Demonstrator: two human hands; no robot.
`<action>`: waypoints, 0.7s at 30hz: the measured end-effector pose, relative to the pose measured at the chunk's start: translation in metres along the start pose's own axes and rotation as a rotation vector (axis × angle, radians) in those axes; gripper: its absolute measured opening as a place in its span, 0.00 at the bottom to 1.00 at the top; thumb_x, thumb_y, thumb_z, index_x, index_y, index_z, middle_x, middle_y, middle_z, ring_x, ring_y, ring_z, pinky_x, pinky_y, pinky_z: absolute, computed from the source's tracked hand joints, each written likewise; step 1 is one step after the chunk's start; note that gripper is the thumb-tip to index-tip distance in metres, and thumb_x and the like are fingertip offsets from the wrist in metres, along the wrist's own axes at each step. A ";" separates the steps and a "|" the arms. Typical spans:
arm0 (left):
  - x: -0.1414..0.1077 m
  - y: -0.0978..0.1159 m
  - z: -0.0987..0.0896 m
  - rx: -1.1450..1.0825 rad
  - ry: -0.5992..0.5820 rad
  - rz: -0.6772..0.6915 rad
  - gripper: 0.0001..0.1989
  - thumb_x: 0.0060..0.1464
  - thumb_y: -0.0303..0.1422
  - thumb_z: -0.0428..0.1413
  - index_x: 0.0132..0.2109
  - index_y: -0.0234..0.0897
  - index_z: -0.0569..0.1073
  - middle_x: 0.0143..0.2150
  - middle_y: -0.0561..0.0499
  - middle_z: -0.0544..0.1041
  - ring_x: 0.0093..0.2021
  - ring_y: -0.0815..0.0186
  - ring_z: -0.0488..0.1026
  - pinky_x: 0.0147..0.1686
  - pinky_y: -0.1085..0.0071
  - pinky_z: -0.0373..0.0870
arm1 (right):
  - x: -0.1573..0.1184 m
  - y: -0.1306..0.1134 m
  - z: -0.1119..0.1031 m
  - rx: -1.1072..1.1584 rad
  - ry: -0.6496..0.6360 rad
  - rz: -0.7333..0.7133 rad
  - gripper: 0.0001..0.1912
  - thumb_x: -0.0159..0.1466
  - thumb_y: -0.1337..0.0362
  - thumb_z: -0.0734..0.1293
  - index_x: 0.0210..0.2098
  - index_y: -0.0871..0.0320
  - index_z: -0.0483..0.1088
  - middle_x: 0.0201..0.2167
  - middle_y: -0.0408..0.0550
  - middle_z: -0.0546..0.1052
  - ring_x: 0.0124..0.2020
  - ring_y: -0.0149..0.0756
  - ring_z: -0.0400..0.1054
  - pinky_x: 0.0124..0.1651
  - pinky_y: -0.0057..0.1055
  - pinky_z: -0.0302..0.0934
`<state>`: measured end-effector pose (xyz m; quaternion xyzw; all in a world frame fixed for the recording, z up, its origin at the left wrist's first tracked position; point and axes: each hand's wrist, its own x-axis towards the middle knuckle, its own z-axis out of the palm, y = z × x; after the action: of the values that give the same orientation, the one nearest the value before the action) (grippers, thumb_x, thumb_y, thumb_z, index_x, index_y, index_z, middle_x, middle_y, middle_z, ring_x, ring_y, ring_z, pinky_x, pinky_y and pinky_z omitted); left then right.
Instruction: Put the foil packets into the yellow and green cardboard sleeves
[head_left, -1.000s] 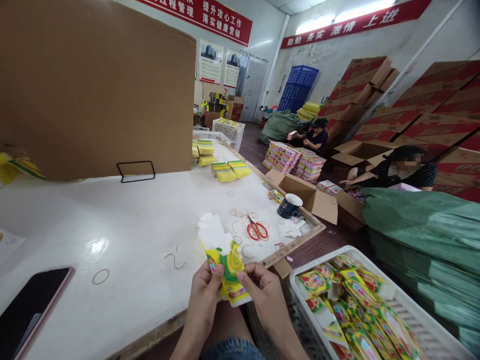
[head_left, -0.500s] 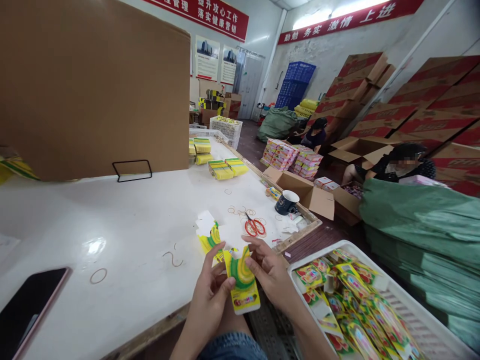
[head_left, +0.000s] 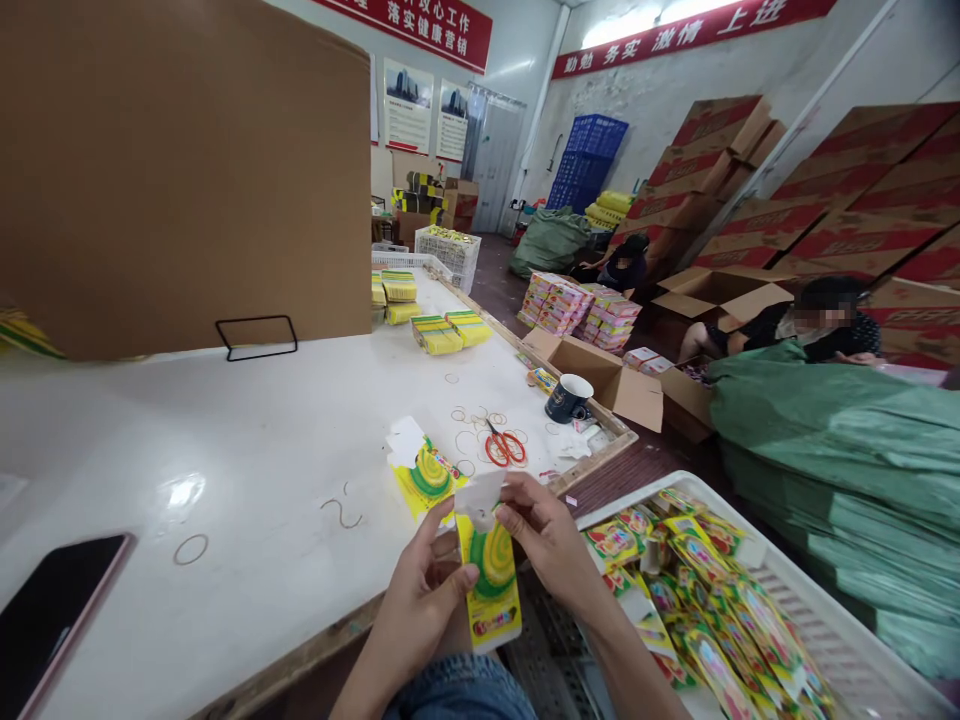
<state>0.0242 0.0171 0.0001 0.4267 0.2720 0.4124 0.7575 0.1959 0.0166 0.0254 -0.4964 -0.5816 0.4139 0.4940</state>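
A small yellow-and-green printed carton (head_left: 491,575) is held upright between my two hands over the table's front edge. My left hand (head_left: 427,585) grips its left side, with the thumb across the front. At the carton's upper right, my right hand (head_left: 544,535) pinches near the top, where a white flap (head_left: 480,492) stands up. Just behind my left fingers, another carton (head_left: 427,475) of the same print lies on the white table (head_left: 262,440). What is inside the held carton is hidden.
Red-handled scissors (head_left: 505,447) lie among rubber bands, near a dark mug (head_left: 570,398). A white basket (head_left: 817,610) of filled cartons stands at the right. A phone (head_left: 56,610) lies front left; a cardboard sheet (head_left: 187,180) stands behind. Two people sit beyond, beside green sacks (head_left: 810,420).
The white flap at the held carton's top now stands up, with my right fingers at it. The carton shows more of its front. My view has shifted slightly.
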 end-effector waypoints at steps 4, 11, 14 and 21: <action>0.003 -0.002 -0.001 0.093 0.054 0.032 0.23 0.53 0.34 0.59 0.56 0.42 0.63 0.52 0.42 0.75 0.47 0.54 0.76 0.42 0.64 0.73 | -0.001 -0.005 -0.013 -0.185 -0.028 -0.079 0.18 0.66 0.53 0.60 0.37 0.56 0.77 0.34 0.49 0.72 0.40 0.40 0.65 0.44 0.34 0.59; 0.002 -0.005 0.004 0.178 0.094 0.047 0.24 0.53 0.33 0.57 0.58 0.42 0.64 0.55 0.42 0.74 0.47 0.54 0.77 0.44 0.62 0.74 | -0.005 -0.010 -0.007 -0.225 -0.136 0.167 0.19 0.58 0.66 0.67 0.48 0.57 0.63 0.18 0.31 0.58 0.20 0.26 0.50 0.23 0.23 0.45; 0.001 -0.003 0.005 0.176 0.070 0.032 0.26 0.54 0.33 0.56 0.59 0.42 0.63 0.56 0.42 0.74 0.51 0.53 0.74 0.46 0.61 0.73 | -0.004 -0.008 0.001 -0.328 -0.063 0.157 0.15 0.58 0.69 0.64 0.45 0.56 0.61 0.18 0.31 0.59 0.19 0.27 0.52 0.23 0.23 0.46; 0.002 -0.001 0.003 0.164 0.135 0.021 0.28 0.50 0.33 0.58 0.58 0.41 0.63 0.58 0.41 0.71 0.53 0.53 0.72 0.49 0.59 0.72 | -0.004 0.001 0.016 -0.489 0.009 0.117 0.16 0.58 0.71 0.61 0.46 0.54 0.59 0.19 0.31 0.56 0.20 0.29 0.56 0.26 0.24 0.49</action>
<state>0.0280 0.0172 0.0005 0.4614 0.3508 0.4244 0.6957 0.1801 0.0131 0.0208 -0.6358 -0.6325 0.2867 0.3369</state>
